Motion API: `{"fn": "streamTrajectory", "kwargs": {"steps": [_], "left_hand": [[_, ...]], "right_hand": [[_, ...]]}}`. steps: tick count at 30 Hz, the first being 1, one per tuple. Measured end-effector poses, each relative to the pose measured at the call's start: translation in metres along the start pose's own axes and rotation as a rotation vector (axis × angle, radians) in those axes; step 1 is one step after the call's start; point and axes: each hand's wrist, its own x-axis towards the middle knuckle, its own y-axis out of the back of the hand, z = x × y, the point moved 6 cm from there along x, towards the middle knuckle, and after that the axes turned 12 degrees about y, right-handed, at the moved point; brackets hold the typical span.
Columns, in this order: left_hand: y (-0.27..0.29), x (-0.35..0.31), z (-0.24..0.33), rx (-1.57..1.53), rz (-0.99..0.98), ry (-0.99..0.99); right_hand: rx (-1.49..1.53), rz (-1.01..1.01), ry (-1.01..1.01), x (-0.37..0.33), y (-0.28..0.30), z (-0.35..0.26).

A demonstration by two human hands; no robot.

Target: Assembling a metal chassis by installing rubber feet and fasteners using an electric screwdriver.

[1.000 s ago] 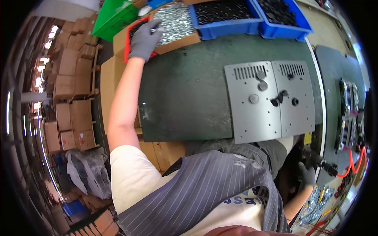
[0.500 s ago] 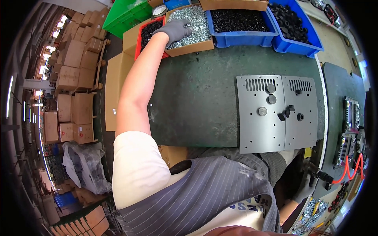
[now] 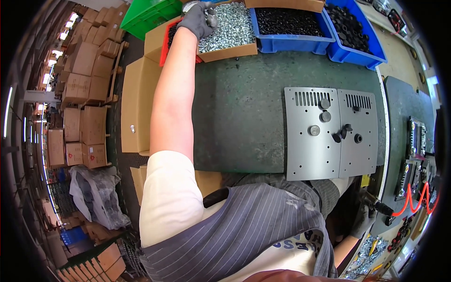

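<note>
My left hand (image 3: 197, 21), in a grey glove, is above the left side of a cardboard box of small silver screws (image 3: 230, 28). Its fingers are curled; whatever they hold is hidden. A white round container (image 3: 190, 5) shows partly behind it. At the lower right, my right hand (image 3: 362, 222), also gloved, grips a black power screwdriver (image 3: 379, 207) beside a red coiled cord. Two grey perforated metal plates (image 3: 312, 157) lie side by side on the table's near right. Round black rubber feet (image 3: 314, 130) and other small black parts rest on them.
A red bin (image 3: 165, 49) of black pieces stands left of the screws. Blue bins of black screws (image 3: 291, 23) and black rubber parts (image 3: 347, 28) line the back right. An open carton (image 3: 136, 103) borders the dark green table (image 3: 235, 113); stacked boxes (image 3: 84, 89) stand farther left.
My left hand has lifted out of the silver screws and moved up and left, its fingers now curled. The right hand has stayed nearly still with the power screwdriver.
</note>
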Motion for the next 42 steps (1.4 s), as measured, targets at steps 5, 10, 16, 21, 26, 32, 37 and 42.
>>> {"fn": "streamTrajectory", "kwargs": {"steps": [5, 10, 16, 21, 26, 32, 37, 42], "left_hand": [[-0.013, 0.014, -0.003, 0.072, -0.317, 0.023], [-0.008, 0.003, -0.001, -0.143, -0.167, -0.073], [-0.025, -0.046, -0.016, -0.266, -0.461, 0.008], [0.018, -0.066, -0.015, -0.497, -0.587, 0.073], [-0.007, -0.047, -0.020, -0.636, -0.549, -0.076], [-0.067, -0.101, -0.104, -0.480, -0.813, 0.139], [-0.096, -0.164, -0.201, -0.489, -0.870, 0.336], [-0.097, -0.197, -0.286, -0.389, -0.817, 0.456]], "right_hand": [[0.008, -0.092, 0.032, 0.007, -0.027, -0.015], [-0.012, -0.160, 0.063, 0.015, -0.046, -0.026], [-0.065, 0.033, 0.073, 0.016, -0.010, 0.007], [-0.140, 0.061, 0.376, 0.038, -0.059, -0.124], [0.429, -0.087, 0.595, 0.038, -0.107, -0.241], [1.113, -0.677, 0.102, 0.041, -0.233, -0.236], [1.098, -0.817, 0.060, 0.032, -0.308, -0.239], [1.003, -0.777, 0.374, 0.041, -0.341, -0.262]]}}
